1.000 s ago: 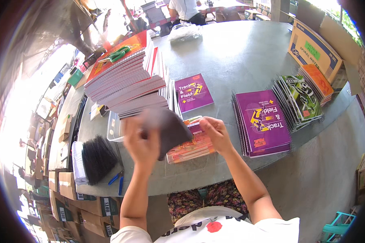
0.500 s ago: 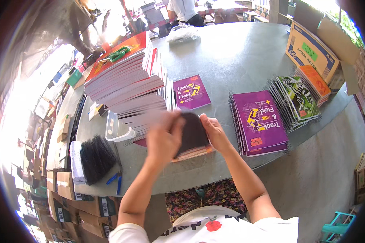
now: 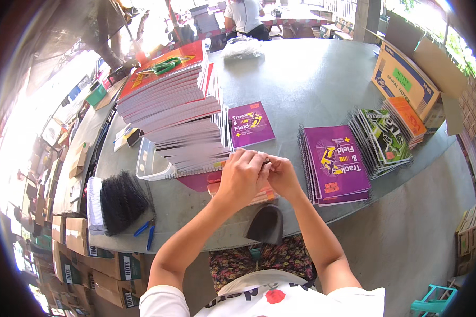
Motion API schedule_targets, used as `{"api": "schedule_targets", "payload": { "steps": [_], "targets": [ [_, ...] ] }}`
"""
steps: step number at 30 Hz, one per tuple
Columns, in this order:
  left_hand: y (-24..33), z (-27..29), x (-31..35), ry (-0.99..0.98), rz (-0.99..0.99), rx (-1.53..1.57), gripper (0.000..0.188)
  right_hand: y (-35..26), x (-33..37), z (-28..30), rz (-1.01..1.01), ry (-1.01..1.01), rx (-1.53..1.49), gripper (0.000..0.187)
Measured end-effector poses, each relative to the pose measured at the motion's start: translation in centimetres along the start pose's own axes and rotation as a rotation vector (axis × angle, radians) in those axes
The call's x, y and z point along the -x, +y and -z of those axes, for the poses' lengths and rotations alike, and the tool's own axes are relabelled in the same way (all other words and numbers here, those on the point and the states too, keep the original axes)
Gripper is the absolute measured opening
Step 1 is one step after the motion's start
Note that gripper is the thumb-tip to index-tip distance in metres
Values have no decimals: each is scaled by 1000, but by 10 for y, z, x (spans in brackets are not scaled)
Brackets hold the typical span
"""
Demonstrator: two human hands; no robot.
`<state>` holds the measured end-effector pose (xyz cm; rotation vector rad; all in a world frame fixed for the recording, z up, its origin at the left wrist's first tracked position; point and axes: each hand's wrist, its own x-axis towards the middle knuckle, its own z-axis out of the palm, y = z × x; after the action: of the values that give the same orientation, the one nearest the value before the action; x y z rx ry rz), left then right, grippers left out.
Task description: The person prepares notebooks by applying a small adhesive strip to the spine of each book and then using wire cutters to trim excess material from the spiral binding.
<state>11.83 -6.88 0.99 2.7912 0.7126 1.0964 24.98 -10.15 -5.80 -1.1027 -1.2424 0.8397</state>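
Grey tabletop [image 3: 312,74] curves away in a bright, open-sided workshop, where another person [image 3: 244,15] in a white top is at the far side. Nearest the wearer, a small orange-patterned stack [image 3: 263,197] lies on the table directly beneath the hands, its near edge showing below the fingers. The left hand [image 3: 242,177] arches over the top of it, and the right hand [image 3: 283,177] comes in from the other side. Fingertips of both are curled in and meet above the stack, probably so that each hand can steady what the other works on; the knuckles hide the spot, so I cannot tell whether anything is pinched there. A dark, rounded piece [image 3: 265,224] shows below the hands at the table's near edge, slightly blurred.

Just beyond the hands a single purple notebook [image 3: 252,124] lies flat. Left of it leans a tall stack of notebooks [image 3: 166,100], with green-handled scissors [image 3: 166,65] on top, likely put there to stay findable, and a clear plastic tub [image 3: 150,161] against its near side. Farther left sit black coils [image 3: 124,203] and a blue-handled tool [image 3: 145,232].

Rightward, a purple notebook pile [image 3: 337,164], green notebooks [image 3: 383,140] and orange notebooks [image 3: 407,117] stand side by side, seemingly sorted by cover, near a carton [image 3: 405,76].
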Motion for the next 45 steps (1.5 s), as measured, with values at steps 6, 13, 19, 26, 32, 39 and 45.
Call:
{"api": "schedule_targets", "payload": {
  "steps": [6,13,19,26,32,39,45],
  "targets": [
    [-9,4,-3,-143,158,150,14,-7,7,-10,113,94,299,22],
    [-15,35,-2,30,169,18,42,13,4,11,194,155,159,22],
    [-69,70,52,351,462,-28,61,-107,11,64,228,416,-71,19],
    [-40,35,56,259,403,119,36,-97,65,131,485,289,983,24],
    [-45,22,96,154,362,88,35,-76,78,137,35,-134,945,42],
    [-37,5,176,283,355,-33,38,-16,-124,47,-79,-142,954,22],
    [-49,-4,215,274,577,24,37,108,-179,15,-626,135,1066,42]
  ]
}}
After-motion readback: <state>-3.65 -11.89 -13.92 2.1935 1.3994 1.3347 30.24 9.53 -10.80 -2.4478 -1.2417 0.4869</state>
